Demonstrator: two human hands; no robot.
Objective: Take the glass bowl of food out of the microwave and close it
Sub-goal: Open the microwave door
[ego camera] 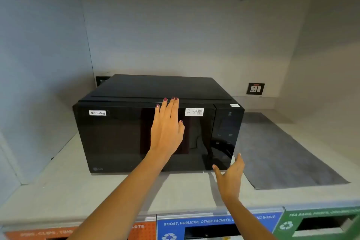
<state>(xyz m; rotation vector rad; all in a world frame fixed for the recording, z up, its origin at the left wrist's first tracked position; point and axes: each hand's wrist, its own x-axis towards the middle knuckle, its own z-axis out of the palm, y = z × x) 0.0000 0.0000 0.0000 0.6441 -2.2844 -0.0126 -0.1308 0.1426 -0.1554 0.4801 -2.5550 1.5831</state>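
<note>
A black microwave stands on the grey counter with its door shut; a "Non-Veg" label sits at the door's top left. My left hand lies flat against the dark door glass, fingers spread and reaching the top edge. My right hand hovers open near the microwave's lower right corner, below the control panel, holding nothing. The glass bowl of food is not visible; the dark door hides the inside.
A grey mat lies on the counter right of the microwave. A wall socket sits behind it. Walls enclose the alcove left, back and right. Orange, blue and green waste bins line the counter's front edge below.
</note>
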